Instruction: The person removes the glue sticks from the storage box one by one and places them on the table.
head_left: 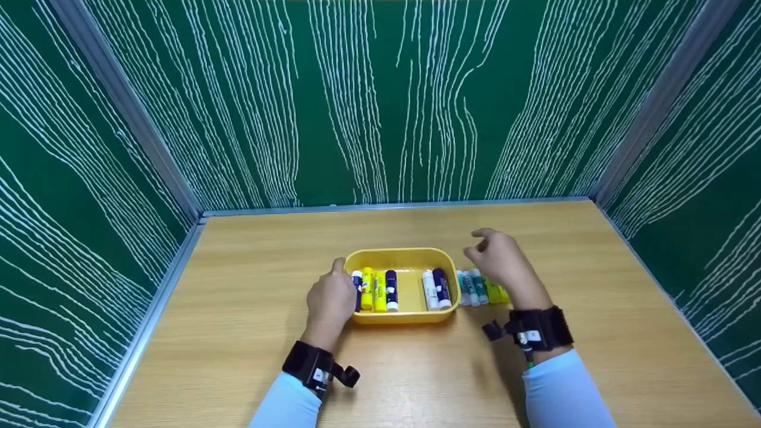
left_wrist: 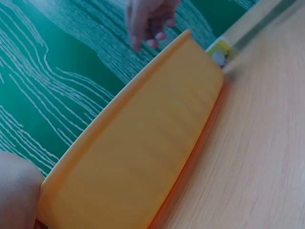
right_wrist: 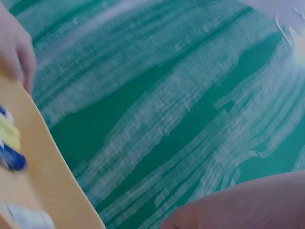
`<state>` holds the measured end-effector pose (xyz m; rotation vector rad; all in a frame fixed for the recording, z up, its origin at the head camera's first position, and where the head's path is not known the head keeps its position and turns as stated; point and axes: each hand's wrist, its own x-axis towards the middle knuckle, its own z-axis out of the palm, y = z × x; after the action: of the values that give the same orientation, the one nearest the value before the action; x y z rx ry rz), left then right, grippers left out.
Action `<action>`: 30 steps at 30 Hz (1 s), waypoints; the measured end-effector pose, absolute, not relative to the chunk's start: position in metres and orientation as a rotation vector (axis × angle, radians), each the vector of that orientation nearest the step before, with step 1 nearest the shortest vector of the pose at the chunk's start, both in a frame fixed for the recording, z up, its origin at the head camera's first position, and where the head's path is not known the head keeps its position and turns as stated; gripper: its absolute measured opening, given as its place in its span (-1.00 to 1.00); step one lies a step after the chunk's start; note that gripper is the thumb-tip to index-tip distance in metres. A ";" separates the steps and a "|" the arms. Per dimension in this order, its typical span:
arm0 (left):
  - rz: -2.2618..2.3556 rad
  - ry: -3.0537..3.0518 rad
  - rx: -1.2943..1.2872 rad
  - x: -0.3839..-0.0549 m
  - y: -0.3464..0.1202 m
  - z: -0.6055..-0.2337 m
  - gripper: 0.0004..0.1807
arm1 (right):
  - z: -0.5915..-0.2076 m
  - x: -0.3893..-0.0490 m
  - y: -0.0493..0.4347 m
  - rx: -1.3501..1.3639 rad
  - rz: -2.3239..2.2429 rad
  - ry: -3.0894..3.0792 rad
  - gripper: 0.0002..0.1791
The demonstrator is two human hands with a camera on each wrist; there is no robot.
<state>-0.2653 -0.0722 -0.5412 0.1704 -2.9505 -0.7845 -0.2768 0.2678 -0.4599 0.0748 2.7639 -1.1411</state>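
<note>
A yellow plastic tub (head_left: 401, 317) stands on the table with several glue sticks lying in it. Its left group holds yellow glue sticks (head_left: 380, 292) and dark blue ones (head_left: 391, 290); toward its right wall lie a white glue stick (head_left: 430, 290) and a dark blue one with a white cap (head_left: 441, 288). At the tub's left end my left hand (head_left: 332, 297) grips the rim, partly covering the leftmost stick. My right hand (head_left: 502, 258), raised beyond the tub's right end, has loosely bent fingers and holds nothing. Below it are teal and yellow-green glue sticks (head_left: 479, 288) in a row.
The wooden table (head_left: 250, 267) meets a green back wall (head_left: 392, 119) with white wavy lines. Similar green panels stand at left and right, with grey metal posts (head_left: 648, 101) at the corners. Dark wrist straps (head_left: 538, 330) sit on both wrists.
</note>
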 end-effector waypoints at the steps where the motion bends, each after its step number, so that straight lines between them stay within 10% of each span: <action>1: -0.783 -2.949 0.169 -0.265 -0.072 -0.541 -0.47 | -0.460 -0.275 0.260 0.040 -1.146 2.769 -0.28; 30: -0.780 -2.948 0.151 -0.266 -0.074 -0.543 -0.47 | -0.525 -0.266 0.161 -0.142 -0.653 2.979 -0.69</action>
<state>-0.2655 -0.0736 -0.5431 0.1512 -2.9476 -0.7800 -0.2656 0.1610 -0.5252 -0.1424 2.9793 -0.6529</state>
